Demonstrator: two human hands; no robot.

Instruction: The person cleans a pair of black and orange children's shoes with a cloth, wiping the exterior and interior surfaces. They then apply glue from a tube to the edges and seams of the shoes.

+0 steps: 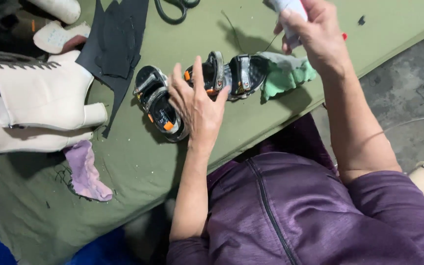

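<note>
Two small black sandals with grey straps and orange tabs lie on the green table (138,167). One sandal (157,104) is to the left, the other sandal (231,74) to its right. My left hand (197,105) hovers over them with its fingers spread, touching or just above the gap between the pair. My right hand (315,34) is raised above the table's far right and grips a white tube or bottle (290,10) with a bit of red showing behind it. A green and grey cloth (288,73) lies under the right sandal's end.
White high-heeled boots (35,103) lie at the left. A black cut sheet of material (114,44) and black scissor handles (172,10) lie at the back. A purple rag (87,172) sits near the front left. Grey concrete floor (408,88) lies beyond the table's right edge.
</note>
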